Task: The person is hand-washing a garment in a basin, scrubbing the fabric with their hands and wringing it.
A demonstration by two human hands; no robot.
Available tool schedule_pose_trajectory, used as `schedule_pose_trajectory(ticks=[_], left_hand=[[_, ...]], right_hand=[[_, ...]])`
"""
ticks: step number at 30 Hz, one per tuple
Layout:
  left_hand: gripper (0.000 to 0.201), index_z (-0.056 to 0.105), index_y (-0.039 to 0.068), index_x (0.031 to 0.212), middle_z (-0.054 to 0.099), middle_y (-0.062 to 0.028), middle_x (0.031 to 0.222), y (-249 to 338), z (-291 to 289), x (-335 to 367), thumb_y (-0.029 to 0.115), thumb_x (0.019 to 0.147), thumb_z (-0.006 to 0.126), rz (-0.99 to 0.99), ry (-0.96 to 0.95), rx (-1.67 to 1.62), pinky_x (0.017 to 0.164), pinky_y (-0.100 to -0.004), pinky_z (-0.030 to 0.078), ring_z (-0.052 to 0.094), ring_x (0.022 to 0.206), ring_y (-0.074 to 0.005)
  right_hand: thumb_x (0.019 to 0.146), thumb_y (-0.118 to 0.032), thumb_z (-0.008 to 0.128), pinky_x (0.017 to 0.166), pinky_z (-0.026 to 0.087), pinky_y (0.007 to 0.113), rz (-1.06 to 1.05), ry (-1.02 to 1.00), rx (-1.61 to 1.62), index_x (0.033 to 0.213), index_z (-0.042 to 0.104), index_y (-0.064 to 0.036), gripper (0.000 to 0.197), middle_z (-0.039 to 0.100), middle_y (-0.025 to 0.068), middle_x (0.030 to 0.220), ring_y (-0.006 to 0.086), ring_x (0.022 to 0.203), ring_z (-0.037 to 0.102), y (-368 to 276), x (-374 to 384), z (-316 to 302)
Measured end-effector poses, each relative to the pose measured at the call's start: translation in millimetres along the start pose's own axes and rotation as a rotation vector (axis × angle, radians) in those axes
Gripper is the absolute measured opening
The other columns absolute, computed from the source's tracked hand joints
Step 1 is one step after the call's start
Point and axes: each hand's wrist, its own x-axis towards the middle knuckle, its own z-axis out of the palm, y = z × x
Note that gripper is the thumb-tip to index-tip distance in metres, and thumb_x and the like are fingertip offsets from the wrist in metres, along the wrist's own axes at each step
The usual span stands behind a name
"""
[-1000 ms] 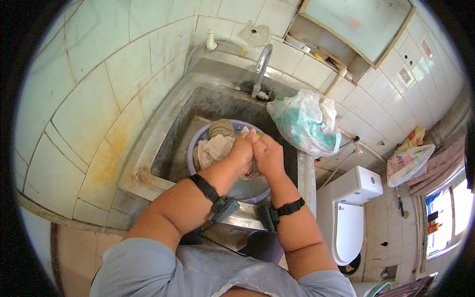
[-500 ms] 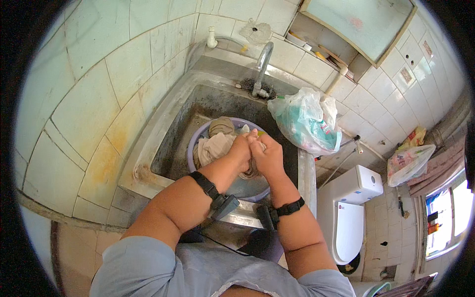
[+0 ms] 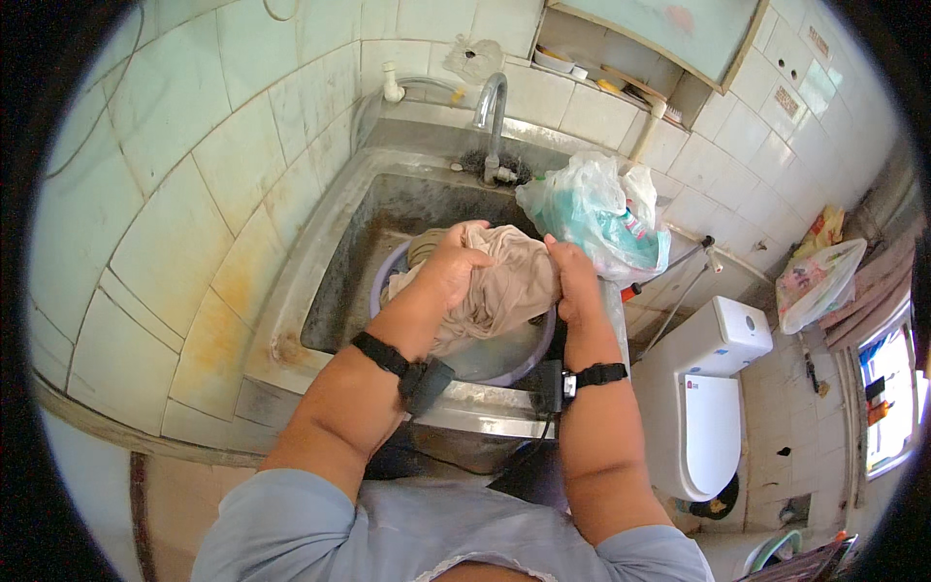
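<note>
A wet-looking beige cloth (image 3: 511, 283) is stretched, bunched and creased, between my two hands over a lavender basin (image 3: 532, 365). My left hand (image 3: 454, 269) grips its left side, the thumb lying on top. At the right edge, my right hand (image 3: 574, 278) holds the cloth with its fingers partly hidden. More fabric, an olive-brown piece (image 3: 424, 246), shows in the basin beside my left hand. Cloudy water (image 3: 482, 360) is visible below the cloth. The basin stands inside a stained metal sink (image 3: 281, 335).
A curved metal faucet (image 3: 493, 116) rises behind the basin. On the sink's right ledge sits a plastic bag (image 3: 592, 213) with teal contents, close to my right hand. Further right is a white toilet (image 3: 710, 427). A tiled wall (image 3: 208, 262) borders the left side.
My hands were close together, clenched on the bunched cloth. Now they have moved apart, the right one going rightward, and the cloth is spread wider between them.
</note>
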Motion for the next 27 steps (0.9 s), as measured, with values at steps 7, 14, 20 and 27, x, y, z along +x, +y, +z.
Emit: schedule_pose_trajectory(ticks=[7,14,20,27], left_hand=[[0.06,0.044,-0.003,0.132,0.057,-0.0162,0.121,7,-7,10,-0.015,0.075,0.059,0.144,0.203,0.117,0.085,-0.0306,0.051,0.06,0.105,-0.0245],[0.056,0.046,0.0,0.128,0.061,-0.015,0.116,-19,-42,37,-0.007,0.076,0.063,0.128,0.437,0.604,0.088,-0.0345,0.049,0.06,0.104,-0.0245],[0.053,0.055,0.004,0.128,0.05,-0.0175,0.138,9,-46,24,0.022,0.08,0.066,-0.273,0.373,1.308,0.099,-0.0452,0.04,0.049,0.125,-0.0345],[0.055,0.059,0.006,0.128,0.053,-0.0162,0.137,14,-10,7,0.038,0.084,0.06,-0.493,0.177,1.692,0.108,-0.0495,0.028,0.049,0.126,-0.0369]], right_hand=[[0.074,-0.002,0.076,0.071,0.053,0.034,-0.022,-0.162,0.286,0.106,0.057,-0.0029,0.036,0.062,0.0082,0.095,0.0196,0.081,0.062,-17,-7,-17],[0.067,0.004,0.068,0.083,0.052,0.036,-0.206,-0.037,-0.342,0.122,0.056,-0.0004,0.057,0.063,0.0205,0.11,0.0274,0.088,0.064,37,25,-24],[0.084,-0.023,0.068,0.044,0.045,0.033,0.246,-0.358,-0.835,0.088,0.067,0.0018,0.025,0.067,0.0112,0.07,0.0196,0.052,0.062,26,5,-6],[0.084,-0.024,0.064,0.045,0.047,0.034,0.072,-0.489,-1.276,0.079,0.068,0.003,0.028,0.067,0.0115,0.067,0.0227,0.052,0.063,64,32,-15]])
